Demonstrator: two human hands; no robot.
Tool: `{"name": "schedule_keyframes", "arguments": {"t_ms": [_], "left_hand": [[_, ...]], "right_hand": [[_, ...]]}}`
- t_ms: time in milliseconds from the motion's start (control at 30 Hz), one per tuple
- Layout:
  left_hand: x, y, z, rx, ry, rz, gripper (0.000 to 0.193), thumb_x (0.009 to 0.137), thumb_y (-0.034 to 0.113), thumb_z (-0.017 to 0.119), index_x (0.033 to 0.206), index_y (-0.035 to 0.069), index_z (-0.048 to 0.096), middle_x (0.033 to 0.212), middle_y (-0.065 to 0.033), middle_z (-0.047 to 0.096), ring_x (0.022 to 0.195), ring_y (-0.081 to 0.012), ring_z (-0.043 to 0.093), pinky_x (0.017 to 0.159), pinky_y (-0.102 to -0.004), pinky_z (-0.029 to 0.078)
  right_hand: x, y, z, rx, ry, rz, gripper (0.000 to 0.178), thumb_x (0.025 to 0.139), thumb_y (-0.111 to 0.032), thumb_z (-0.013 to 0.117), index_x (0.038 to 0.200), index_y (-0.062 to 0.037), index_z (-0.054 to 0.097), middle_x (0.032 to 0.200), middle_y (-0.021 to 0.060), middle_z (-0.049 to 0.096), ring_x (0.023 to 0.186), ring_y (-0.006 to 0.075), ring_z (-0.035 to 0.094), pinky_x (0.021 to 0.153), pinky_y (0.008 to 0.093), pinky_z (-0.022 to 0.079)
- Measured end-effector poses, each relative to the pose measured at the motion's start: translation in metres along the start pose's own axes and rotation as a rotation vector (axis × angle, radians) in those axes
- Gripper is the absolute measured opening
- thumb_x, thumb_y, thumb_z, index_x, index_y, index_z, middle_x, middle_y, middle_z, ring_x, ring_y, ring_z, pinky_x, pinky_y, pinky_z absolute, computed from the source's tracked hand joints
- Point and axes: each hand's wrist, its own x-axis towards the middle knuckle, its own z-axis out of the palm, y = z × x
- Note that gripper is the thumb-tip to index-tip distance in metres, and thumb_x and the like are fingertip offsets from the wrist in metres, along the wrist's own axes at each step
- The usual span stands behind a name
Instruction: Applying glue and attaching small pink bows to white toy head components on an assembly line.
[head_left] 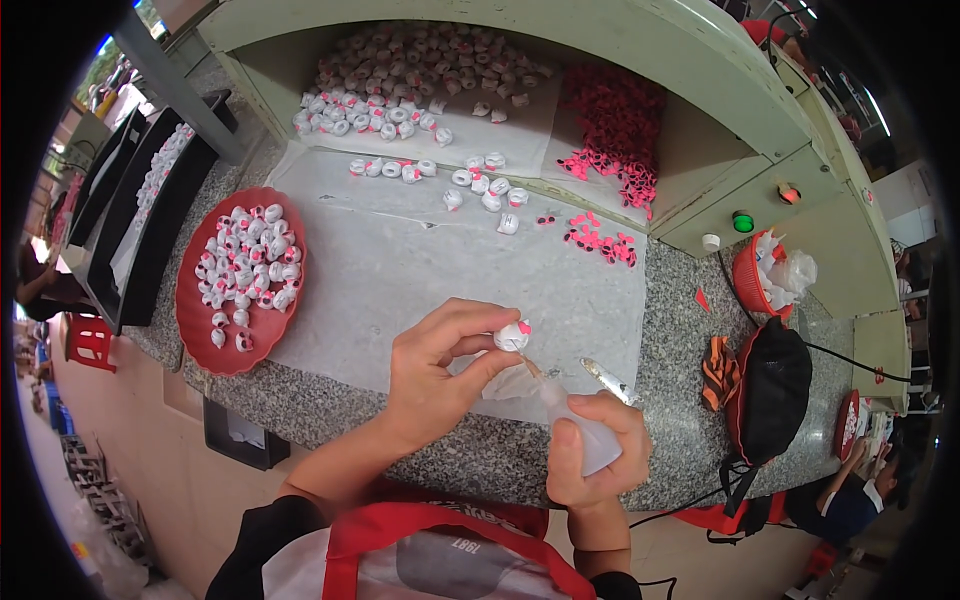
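Note:
My left hand [430, 375] pinches a small white rounded piece with pink on it [511, 338] between thumb and fingertips, above the pale sheet [380, 270]. Wrapped in my right hand [582, 487] is a translucent squeeze bottle [598, 448]. Its thin brownish nozzle [529, 366] points up at the underside of the white piece; whether the two touch I cannot tell. Just beyond the bottle lies a slim silvery tool [606, 379]. Farther back on the sheet sit loose white pieces [490, 190] and a group of small pink parts [602, 240].
A red scalloped tray [188, 320] with many white-and-pink pieces stands at left. Under the pale green cabinet [690, 60] are heaps of white pieces [410, 80] and pink parts [612, 110]. At right are a red basket [748, 280] and a black bag [778, 385]. Another person [850, 500] sits beyond.

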Motion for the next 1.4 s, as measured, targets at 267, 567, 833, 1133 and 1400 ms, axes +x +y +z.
{"name": "schedule_keyframes", "arguments": {"t_ms": [267, 567, 833, 1133, 1400], "left_hand": [[0.002, 0.005, 0.002, -0.210, 0.018, -0.169, 0.033, 0.071, -0.013, 0.058, 0.103, -0.007, 0.052, 0.103, -0.0179, 0.056, 0.094, -0.0216, 0.057, 0.080, -0.0301, 0.050], [0.004, 0.004, -0.004, -0.367, -0.041, -0.293, 0.034, 0.071, -0.013, 0.057, 0.104, -0.006, 0.052, 0.101, -0.0185, 0.058, 0.093, -0.0218, 0.059, 0.079, -0.0304, 0.049], [0.005, 0.003, -0.004, -0.358, -0.003, -0.280, 0.034, 0.070, -0.011, 0.059, 0.103, -0.006, 0.052, 0.101, -0.0184, 0.058, 0.093, -0.0227, 0.059, 0.080, -0.0313, 0.049], [0.005, 0.002, -0.005, -0.356, -0.028, -0.297, 0.035, 0.070, -0.011, 0.059, 0.103, -0.005, 0.053, 0.101, -0.0185, 0.058, 0.093, -0.0223, 0.059, 0.081, -0.0306, 0.048], [0.008, -0.004, -0.009, -0.329, -0.008, -0.293, 0.035, 0.070, -0.012, 0.058, 0.104, -0.006, 0.053, 0.100, -0.0172, 0.059, 0.092, -0.0205, 0.059, 0.080, -0.0290, 0.048]], "right_hand": [[-0.002, -0.002, -0.003, 0.003, 0.010, 0.013, 0.024, 0.066, 0.000, 0.060, 0.088, 0.0022, 0.052, 0.070, 0.0097, 0.060, 0.045, 0.0174, 0.052, 0.042, 0.0255, 0.041], [-0.008, -0.007, -0.003, 0.022, 0.023, 0.189, 0.020, 0.073, -0.013, 0.059, 0.085, 0.0019, 0.053, 0.073, 0.0108, 0.058, 0.060, 0.0159, 0.054, 0.056, 0.0251, 0.043], [-0.002, 0.003, -0.007, -0.020, 0.019, 0.015, 0.024, 0.066, 0.000, 0.060, 0.088, 0.0039, 0.051, 0.071, 0.0104, 0.060, 0.046, 0.0171, 0.052, 0.042, 0.0256, 0.041], [-0.005, -0.011, -0.004, 0.018, 0.023, 0.243, 0.019, 0.071, -0.014, 0.060, 0.081, 0.0006, 0.056, 0.070, 0.0111, 0.059, 0.060, 0.0148, 0.055, 0.055, 0.0246, 0.044], [0.011, 0.016, -0.014, 0.206, 0.172, 0.614, 0.022, 0.072, -0.017, 0.060, 0.081, 0.0019, 0.055, 0.075, 0.0104, 0.059, 0.064, 0.0162, 0.056, 0.056, 0.0241, 0.045]]}}
